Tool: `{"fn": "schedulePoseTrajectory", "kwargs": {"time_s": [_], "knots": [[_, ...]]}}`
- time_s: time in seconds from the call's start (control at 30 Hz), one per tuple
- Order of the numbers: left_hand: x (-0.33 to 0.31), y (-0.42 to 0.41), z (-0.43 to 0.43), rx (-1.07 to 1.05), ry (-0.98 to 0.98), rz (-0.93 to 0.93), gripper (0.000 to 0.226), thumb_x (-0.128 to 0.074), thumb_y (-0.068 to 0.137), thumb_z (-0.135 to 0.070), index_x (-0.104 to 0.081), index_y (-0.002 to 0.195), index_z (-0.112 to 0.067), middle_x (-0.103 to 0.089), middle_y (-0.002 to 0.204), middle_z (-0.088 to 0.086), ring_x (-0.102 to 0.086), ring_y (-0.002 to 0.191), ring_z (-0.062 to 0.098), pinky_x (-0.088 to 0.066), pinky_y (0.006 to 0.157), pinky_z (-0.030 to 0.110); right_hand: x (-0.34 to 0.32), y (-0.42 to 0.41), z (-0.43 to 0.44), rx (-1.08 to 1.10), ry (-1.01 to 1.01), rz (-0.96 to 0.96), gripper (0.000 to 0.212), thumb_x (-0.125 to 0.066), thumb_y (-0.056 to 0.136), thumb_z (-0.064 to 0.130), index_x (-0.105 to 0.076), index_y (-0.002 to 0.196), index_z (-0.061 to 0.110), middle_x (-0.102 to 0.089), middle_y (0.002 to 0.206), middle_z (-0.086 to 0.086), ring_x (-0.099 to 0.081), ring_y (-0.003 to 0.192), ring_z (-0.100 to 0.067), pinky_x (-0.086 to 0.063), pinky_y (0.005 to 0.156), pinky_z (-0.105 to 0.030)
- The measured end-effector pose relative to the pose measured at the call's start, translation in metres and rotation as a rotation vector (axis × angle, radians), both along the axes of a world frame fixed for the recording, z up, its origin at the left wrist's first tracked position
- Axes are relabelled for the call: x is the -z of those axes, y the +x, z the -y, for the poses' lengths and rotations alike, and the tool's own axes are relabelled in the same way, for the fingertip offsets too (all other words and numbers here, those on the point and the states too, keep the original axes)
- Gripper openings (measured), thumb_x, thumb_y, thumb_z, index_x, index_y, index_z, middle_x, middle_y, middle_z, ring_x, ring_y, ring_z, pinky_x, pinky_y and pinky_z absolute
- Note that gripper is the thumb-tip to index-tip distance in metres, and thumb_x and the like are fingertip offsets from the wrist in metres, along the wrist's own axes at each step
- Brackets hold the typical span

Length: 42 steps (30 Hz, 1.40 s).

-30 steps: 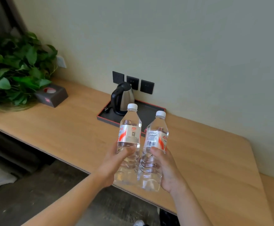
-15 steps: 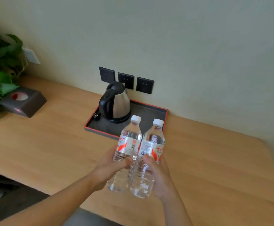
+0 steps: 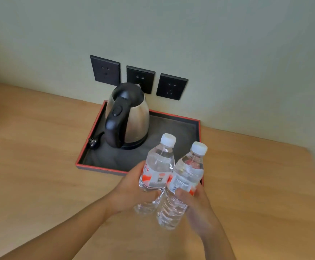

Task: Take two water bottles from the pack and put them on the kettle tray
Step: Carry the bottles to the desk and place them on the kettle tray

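Transport step, I'd say. Left hand is clamped round one water bottle, right hand round the second water bottle. Bottles touch each other, both tilted, caps toward the wall, held above the kettle tray's front right corner, not set down yet. Kettle takes the tray's left half; plug lies left of the kettle. Next move as I see it: carry forward to the bare patch right of the kettle, stand both upright, clear of the kettle body, let go. The worktop around the tray isn't the target.
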<state>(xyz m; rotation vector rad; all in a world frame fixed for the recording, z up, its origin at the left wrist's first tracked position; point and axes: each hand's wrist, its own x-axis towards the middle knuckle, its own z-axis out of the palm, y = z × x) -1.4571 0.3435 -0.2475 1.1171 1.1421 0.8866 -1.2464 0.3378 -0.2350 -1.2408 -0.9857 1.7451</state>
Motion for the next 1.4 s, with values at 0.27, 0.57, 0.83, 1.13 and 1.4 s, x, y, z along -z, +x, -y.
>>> {"fn": "schedulePoseTrajectory", "kwargs": {"time_s": [0.27,0.57,0.83,1.13,1.4], "knots": [[0.024,-0.011,-0.007,0.108,0.255,-0.111,0.063,-0.084,0.076,0.005,-0.053,0.119,-0.027,-0.068,0.107,-0.013,-0.067,0.096,0.007,-0.053,0.083,0.028,0.012,0.005,-0.009,-0.104,0.134,0.07,0.054,-0.083,0.061,0.01,-0.078,0.11,0.032,-0.078,0.108,-0.006,-0.071,0.104,-0.022,-0.058,0.09,-0.038],[0.006,0.0,0.005,0.182,0.251,-0.24,0.047,-0.078,0.073,-0.003,-0.055,0.106,-0.028,-0.066,0.092,-0.016,-0.065,0.08,0.005,-0.053,0.069,0.027,-0.003,0.028,-0.022,-0.322,0.174,0.141,0.075,-0.081,0.068,0.0,-0.067,0.121,0.051,-0.072,0.121,0.015,-0.066,0.114,-0.004,-0.057,0.086,-0.024],[-0.003,-0.001,0.009,0.266,0.162,-0.301,0.046,-0.072,0.069,0.0,-0.052,0.099,-0.028,-0.062,0.083,-0.023,-0.059,0.075,-0.001,-0.048,0.071,0.018,-0.005,0.035,-0.011,-0.408,0.058,0.224,0.117,-0.076,0.07,-0.004,-0.011,0.162,0.028,-0.041,0.16,0.0,-0.041,0.147,-0.023,-0.049,0.106,-0.034],[-0.047,-0.028,0.029,0.179,0.202,-0.357,0.098,-0.093,0.065,-0.031,-0.037,0.145,-0.044,-0.05,0.144,-0.025,-0.045,0.139,-0.001,-0.039,0.114,0.025,-0.051,0.037,0.006,-0.426,0.13,0.326,0.095,-0.075,0.084,-0.012,-0.033,0.15,0.042,-0.034,0.162,0.008,-0.043,0.145,-0.013,-0.046,0.112,-0.031],[-0.103,-0.017,0.043,0.105,0.565,-0.503,0.056,-0.073,0.085,-0.052,-0.052,0.137,-0.045,-0.056,0.143,-0.021,-0.051,0.134,0.001,-0.044,0.109,0.027,-0.112,0.022,0.02,-0.256,0.481,0.609,0.064,-0.082,0.084,0.019,-0.053,0.137,0.042,-0.061,0.138,0.009,-0.055,0.131,-0.011,-0.051,0.105,-0.042]]}}
